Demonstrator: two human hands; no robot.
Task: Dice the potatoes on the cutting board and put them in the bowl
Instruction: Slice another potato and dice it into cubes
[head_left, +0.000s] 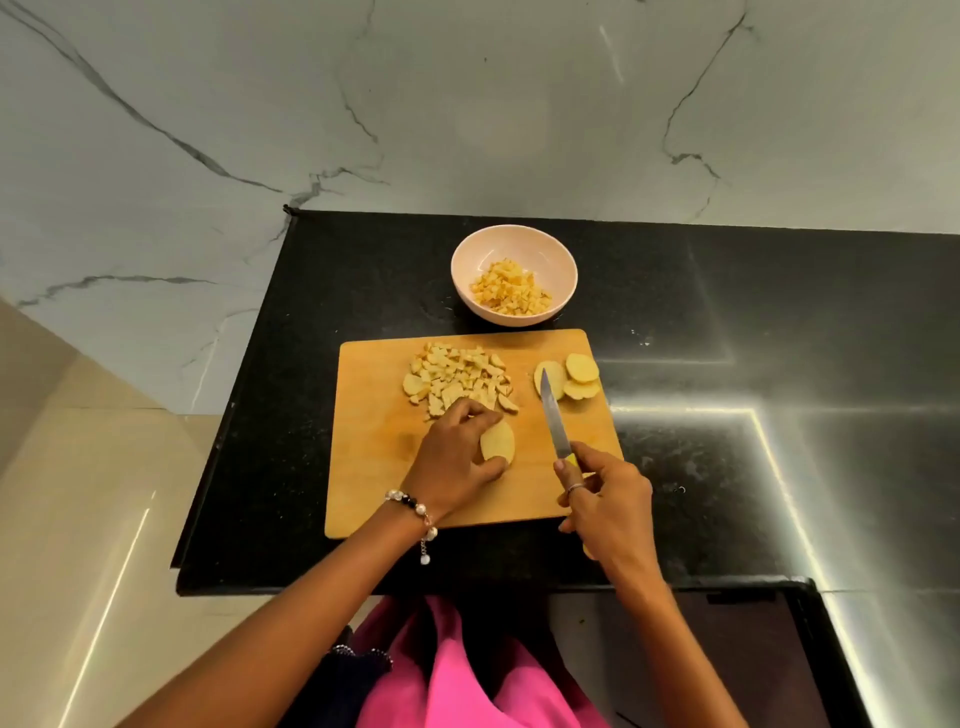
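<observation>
Dicing is midway: left hand (457, 457) pinches a slice (497, 441) mid-board (374, 467); right hand (605, 506) grasps the knife (553, 421), which must next come down across it.

There is a single view, taken from a wide-angle camera worn on the person's head. It looks forward and steeply down onto the rectangular wooden cutting board (467, 441), which sits near the middle of the picture, close enough for both forearms to reach in from the bottom edge. Beyond the board, the black speckled stone countertop (727, 322) runs to the white grey-veined marble wall (467, 104), which fills the upper third. Straight lines bow toward the edges. Below the board, the lens catches the person's pink garment (467, 675).
</observation>
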